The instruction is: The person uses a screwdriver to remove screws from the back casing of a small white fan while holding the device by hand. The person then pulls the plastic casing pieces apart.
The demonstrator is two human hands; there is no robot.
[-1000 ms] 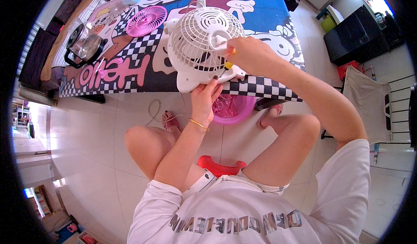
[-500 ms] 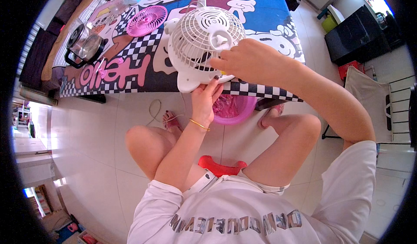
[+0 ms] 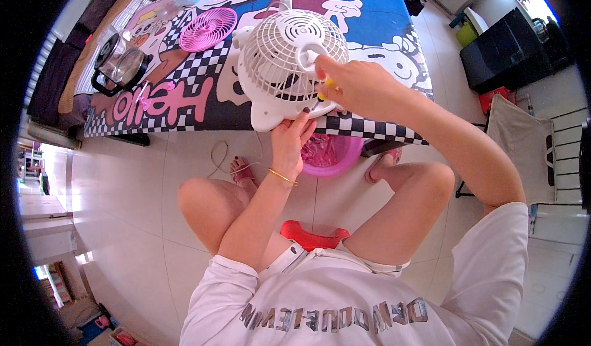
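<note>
A white electric fan body with a slatted round cage [image 3: 289,32] lies at the near edge of the table. Under its near rim, my left hand [image 3: 294,138] grips the white plastic, thumb on top and fingers below. My right hand [image 3: 360,87] is closed at the cage's right side, beside a round white fitting [image 3: 308,56]. Something yellow [image 3: 330,88] shows among its fingers; its kind is mostly hidden. A white piece also shows at the fingertips, too small to name.
A pink fan grille [image 3: 208,29] and a glass pot with a black handle [image 3: 123,69] stand left on the patterned tablecloth [image 3: 197,69]. Below the table edge sits a pink basin [image 3: 335,161]. A cable [image 3: 220,155] lies on the floor; a black cabinet [image 3: 505,50] stands right.
My right hand has shifted slightly right and nearer the fitting, and its fingers show more of the yellow thing. My left hand and the fan stay in place.
</note>
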